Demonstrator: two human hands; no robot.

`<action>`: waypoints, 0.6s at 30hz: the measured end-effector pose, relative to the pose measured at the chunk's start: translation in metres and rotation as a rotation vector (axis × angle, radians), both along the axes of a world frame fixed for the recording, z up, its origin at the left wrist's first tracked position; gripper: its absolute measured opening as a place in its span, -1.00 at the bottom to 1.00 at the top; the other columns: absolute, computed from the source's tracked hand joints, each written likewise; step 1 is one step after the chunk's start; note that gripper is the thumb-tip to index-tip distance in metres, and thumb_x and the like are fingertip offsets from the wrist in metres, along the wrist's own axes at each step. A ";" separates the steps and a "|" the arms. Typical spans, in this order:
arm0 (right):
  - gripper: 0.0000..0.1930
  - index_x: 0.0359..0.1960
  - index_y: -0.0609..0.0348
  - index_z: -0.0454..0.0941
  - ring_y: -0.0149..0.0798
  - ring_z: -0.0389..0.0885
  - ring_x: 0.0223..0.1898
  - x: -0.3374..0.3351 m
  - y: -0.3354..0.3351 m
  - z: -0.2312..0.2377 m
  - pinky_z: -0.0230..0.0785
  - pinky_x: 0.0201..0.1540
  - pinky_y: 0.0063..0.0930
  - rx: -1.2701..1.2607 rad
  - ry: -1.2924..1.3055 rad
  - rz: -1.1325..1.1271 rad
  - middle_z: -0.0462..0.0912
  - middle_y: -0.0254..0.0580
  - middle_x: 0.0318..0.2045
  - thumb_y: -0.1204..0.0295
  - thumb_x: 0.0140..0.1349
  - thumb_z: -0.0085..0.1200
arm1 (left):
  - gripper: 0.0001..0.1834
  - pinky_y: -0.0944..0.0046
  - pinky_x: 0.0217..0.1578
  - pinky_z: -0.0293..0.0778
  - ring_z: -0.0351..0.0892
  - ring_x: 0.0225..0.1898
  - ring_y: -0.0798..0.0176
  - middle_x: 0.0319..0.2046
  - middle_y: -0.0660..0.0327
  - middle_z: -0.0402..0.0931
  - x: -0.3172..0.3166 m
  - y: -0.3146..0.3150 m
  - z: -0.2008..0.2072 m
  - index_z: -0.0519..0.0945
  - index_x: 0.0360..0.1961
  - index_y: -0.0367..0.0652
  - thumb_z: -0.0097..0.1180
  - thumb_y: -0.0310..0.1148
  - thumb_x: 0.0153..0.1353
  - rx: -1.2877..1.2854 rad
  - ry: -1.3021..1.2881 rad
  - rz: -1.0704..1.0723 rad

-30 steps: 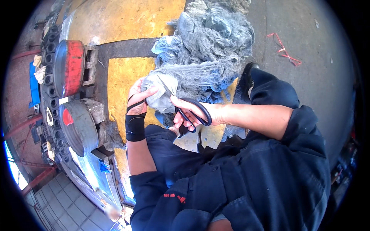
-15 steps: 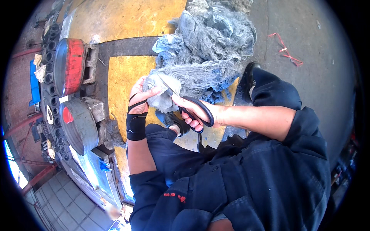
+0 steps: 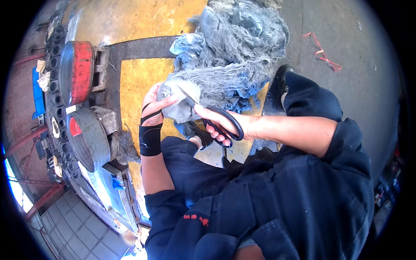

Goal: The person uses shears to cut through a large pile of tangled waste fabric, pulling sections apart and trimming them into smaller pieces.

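Black-handled scissors [image 3: 225, 117] are gripped in my right hand [image 3: 219, 125], with their blades pointing up and left onto a pale grey fibrous bundle [image 3: 180, 104]. My left hand [image 3: 154, 102], wearing a black wrist wrap [image 3: 150, 139], is closed on the left side of that bundle, thumb across its front. From the bundle, grey stringy strands [image 3: 216, 76] run right toward a large heap of tangled grey fibre [image 3: 242, 32] on the floor. Bluish plastic-like pieces [image 3: 188, 43] are mixed into the heap.
Two round metal drums, one red-sided [image 3: 81, 73] and one grey [image 3: 91, 141], stand at the left beside concrete blocks [image 3: 102, 67]. A row of dark ring-shaped parts [image 3: 54, 86] lies beyond them. Red strap [image 3: 320, 52] lies on the grey floor at right. My shoe [image 3: 284, 78] is near the heap.
The scissor handles have spread apart a little more, and the view has shifted slightly. My left hand keeps its hold on the bundle.
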State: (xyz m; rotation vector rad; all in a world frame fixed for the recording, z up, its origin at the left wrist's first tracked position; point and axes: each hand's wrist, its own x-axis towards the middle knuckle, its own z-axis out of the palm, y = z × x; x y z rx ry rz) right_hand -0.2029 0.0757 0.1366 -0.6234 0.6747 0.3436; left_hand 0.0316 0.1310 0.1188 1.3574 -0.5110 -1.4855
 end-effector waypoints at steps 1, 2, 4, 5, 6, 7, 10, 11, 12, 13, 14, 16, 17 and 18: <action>-0.29 -0.65 0.03 0.20 -0.49 0.21 -0.81 0.000 0.000 -0.001 0.10 -0.79 -0.61 0.048 0.000 -0.007 0.21 -0.43 -0.77 -0.45 -0.06 -0.16 | -0.49 0.25 -0.05 0.42 0.54 -0.16 0.25 -0.20 0.10 0.54 0.000 0.000 -0.001 0.40 -0.09 -0.32 0.30 -0.58 -0.11 0.000 -0.003 -0.007; -0.30 -0.65 0.03 0.20 -0.49 0.21 -0.81 -0.001 -0.001 0.000 0.11 -0.79 -0.61 0.027 0.003 0.001 0.21 -0.44 -0.77 -0.45 -0.06 -0.15 | -0.49 0.26 -0.05 0.42 0.54 -0.16 0.25 -0.20 0.10 0.54 0.001 -0.001 -0.001 0.40 -0.09 -0.32 0.30 -0.58 -0.11 0.001 -0.006 -0.013; -0.30 -0.65 0.03 0.20 -0.49 0.21 -0.82 -0.002 -0.005 0.009 0.12 -0.80 -0.61 -0.017 0.010 0.022 0.20 -0.44 -0.77 -0.43 -0.05 -0.13 | -0.49 0.26 -0.04 0.41 0.54 -0.15 0.25 -0.19 0.10 0.53 0.003 0.000 -0.001 0.40 -0.09 -0.32 0.31 -0.58 -0.12 0.005 -0.011 -0.018; -0.31 -0.65 0.03 0.20 -0.49 0.22 -0.83 -0.003 -0.005 0.008 0.12 -0.81 -0.62 0.004 0.004 0.021 0.20 -0.44 -0.77 -0.42 -0.04 -0.11 | -0.48 0.26 -0.04 0.41 0.54 -0.15 0.25 -0.19 0.11 0.53 0.004 0.001 -0.001 0.40 -0.09 -0.31 0.31 -0.58 -0.12 0.008 -0.013 -0.020; -0.32 -0.67 0.02 0.19 -0.50 0.21 -0.82 -0.003 -0.005 0.009 0.12 -0.80 -0.62 -0.004 0.004 0.033 0.20 -0.45 -0.78 -0.41 -0.01 -0.15 | -0.49 0.27 -0.05 0.41 0.54 -0.15 0.26 -0.19 0.11 0.53 0.004 0.001 -0.001 0.39 -0.08 -0.31 0.29 -0.58 -0.11 0.003 -0.020 -0.031; -0.32 -0.68 0.01 0.19 -0.50 0.21 -0.81 -0.003 -0.006 0.010 0.12 -0.79 -0.61 -0.012 0.005 0.044 0.19 -0.45 -0.78 -0.41 0.01 -0.19 | -0.50 0.28 -0.06 0.41 0.53 -0.14 0.26 -0.18 0.10 0.53 0.004 0.001 -0.001 0.39 -0.07 -0.31 0.28 -0.57 -0.10 -0.001 -0.028 -0.041; -0.32 -0.68 0.01 0.19 -0.50 0.21 -0.77 -0.001 -0.006 0.003 0.14 -0.74 -0.61 0.011 -0.006 0.065 0.19 -0.45 -0.77 -0.41 0.04 -0.24 | -0.50 0.34 -0.15 0.42 0.53 -0.22 0.30 -0.22 0.13 0.53 -0.002 0.000 0.002 0.38 -0.07 -0.31 0.27 -0.57 -0.09 0.000 -0.068 -0.045; -0.32 -0.67 0.01 0.19 -0.50 0.22 -0.76 0.000 -0.005 -0.001 0.16 -0.73 -0.61 0.026 -0.011 0.069 0.19 -0.44 -0.75 -0.42 0.04 -0.24 | -0.49 0.36 -0.19 0.43 0.53 -0.26 0.32 -0.25 0.14 0.53 -0.005 0.000 0.002 0.38 -0.07 -0.31 0.27 -0.56 -0.09 0.002 -0.084 -0.042; -0.32 -0.66 0.02 0.20 -0.50 0.22 -0.74 0.001 -0.004 -0.003 0.16 -0.71 -0.61 0.025 -0.016 0.059 0.19 -0.44 -0.74 -0.42 0.04 -0.24 | -0.49 0.38 -0.23 0.43 0.52 -0.30 0.34 -0.27 0.15 0.53 -0.007 0.000 0.002 0.38 -0.07 -0.31 0.27 -0.56 -0.09 0.008 -0.080 -0.054; -0.32 -0.66 0.02 0.20 -0.49 0.22 -0.73 0.002 -0.004 -0.005 0.16 -0.70 -0.61 0.025 -0.021 0.049 0.19 -0.44 -0.74 -0.42 0.04 -0.24 | -0.49 0.39 -0.27 0.42 0.51 -0.34 0.35 -0.29 0.16 0.52 -0.008 0.001 0.000 0.38 -0.07 -0.31 0.27 -0.56 -0.09 0.014 -0.076 -0.066; -0.32 -0.65 0.02 0.20 -0.49 0.23 -0.72 0.003 -0.003 -0.007 0.17 -0.68 -0.61 0.024 -0.026 0.038 0.19 -0.43 -0.73 -0.42 0.03 -0.25 | -0.49 0.41 -0.31 0.42 0.50 -0.38 0.37 -0.31 0.17 0.52 -0.009 0.002 -0.002 0.37 -0.06 -0.31 0.28 -0.56 -0.09 0.020 -0.072 -0.078; -0.32 -0.66 0.00 0.18 -0.49 0.21 -0.75 0.004 -0.002 -0.006 0.12 -0.72 -0.61 0.034 -0.006 0.021 0.19 -0.44 -0.75 -0.42 0.03 -0.24 | -0.50 0.41 -0.36 0.40 0.48 -0.43 0.38 -0.35 0.19 0.51 -0.009 0.002 -0.007 0.37 -0.07 -0.31 0.28 -0.56 -0.09 0.023 -0.084 -0.075; -0.32 -0.67 0.00 0.18 -0.50 0.20 -0.76 0.003 -0.003 -0.005 0.11 -0.74 -0.61 0.028 0.007 0.023 0.19 -0.45 -0.75 -0.42 0.03 -0.23 | -0.50 0.40 -0.32 0.42 0.49 -0.40 0.37 -0.34 0.18 0.51 -0.009 0.002 -0.007 0.37 -0.08 -0.30 0.28 -0.56 -0.08 0.031 -0.071 -0.074; -0.32 -0.67 0.00 0.17 -0.50 0.20 -0.77 0.003 -0.004 -0.003 0.11 -0.75 -0.61 0.022 0.022 0.023 0.18 -0.45 -0.76 -0.42 0.03 -0.23 | -0.50 0.39 -0.29 0.43 0.51 -0.37 0.35 -0.33 0.18 0.52 -0.009 0.002 -0.007 0.37 -0.08 -0.30 0.27 -0.56 -0.08 0.040 -0.056 -0.074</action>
